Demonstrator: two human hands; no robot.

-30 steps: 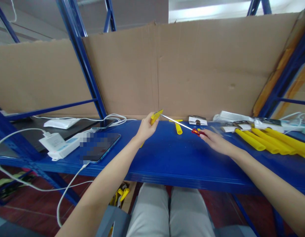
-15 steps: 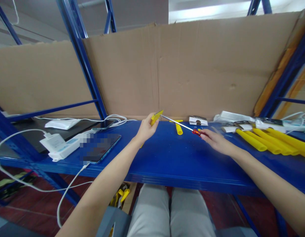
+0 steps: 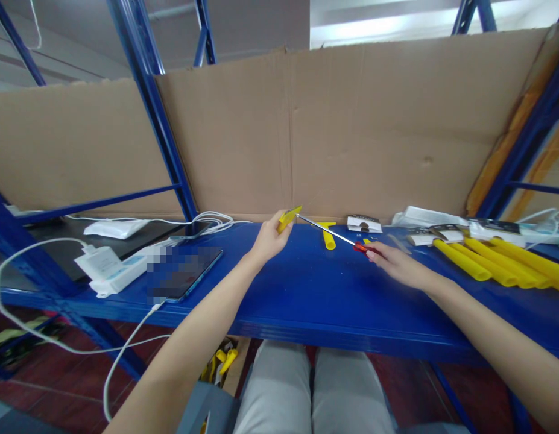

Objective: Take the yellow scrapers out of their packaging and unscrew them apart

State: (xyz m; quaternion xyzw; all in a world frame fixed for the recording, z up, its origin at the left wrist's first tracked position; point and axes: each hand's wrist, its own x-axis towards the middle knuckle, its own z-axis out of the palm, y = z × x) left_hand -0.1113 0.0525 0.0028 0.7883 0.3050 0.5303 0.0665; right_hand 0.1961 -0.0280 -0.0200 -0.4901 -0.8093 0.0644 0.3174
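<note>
My left hand (image 3: 269, 239) is closed around a yellow plastic piece (image 3: 288, 219) with a flat, wide end, held up above the blue shelf. My right hand (image 3: 392, 260) grips the red handle of a screwdriver (image 3: 328, 231). Its long metal shaft points left, and the tip is at or very near the yellow piece; whether they touch I cannot tell. Behind the shaft lies a yellow T-shaped piece (image 3: 328, 240) on the shelf. A small yellow bit shows just beyond the screwdriver handle.
Several yellow tube-like handles (image 3: 500, 265) with white-and-black cards lie at the right. A white card (image 3: 364, 223) stands near the cardboard wall (image 3: 351, 132). On the left are a phone (image 3: 189, 274), a power strip (image 3: 125, 271) and white cables. Below, a box (image 3: 236, 367) holds yellow pieces.
The whole view has shifted slightly downward in the frame. Both hands keep their holds, with the screwdriver tip still by the yellow piece.
</note>
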